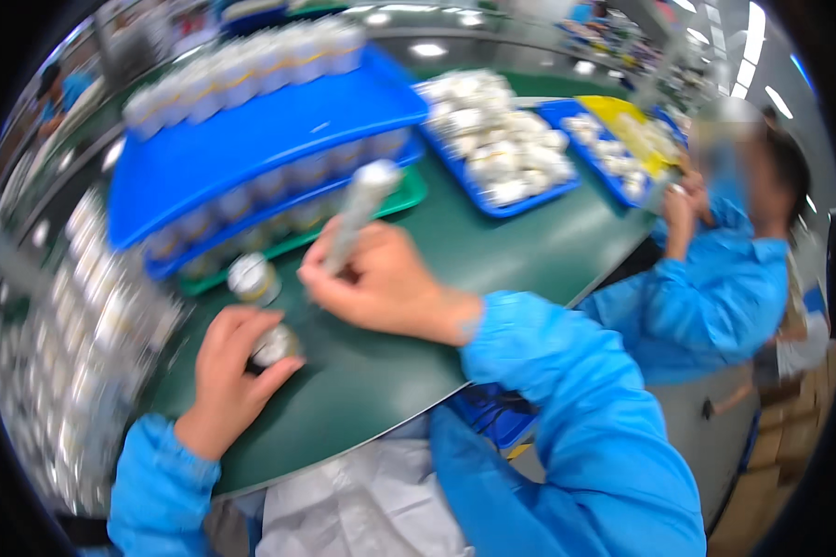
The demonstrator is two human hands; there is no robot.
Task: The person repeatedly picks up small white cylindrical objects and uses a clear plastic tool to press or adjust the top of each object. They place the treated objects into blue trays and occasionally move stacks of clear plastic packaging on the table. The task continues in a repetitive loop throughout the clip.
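The right hand [385, 278] has its grip closed around a blurred, pale stick-like tool [357, 215] held above the tabletop [390, 376], its long axis running from about 7 o'clock at the lower end to 1 o'clock, where the thicker white end points up. At its 7 o'clock, the left hand [228, 371] curls thumb and fingers around a small round container [272, 345], its white round end facing up. A second round container [254, 278] stands just beyond, between 11 and 12 o'clock, beside the stacked trays [279, 121].
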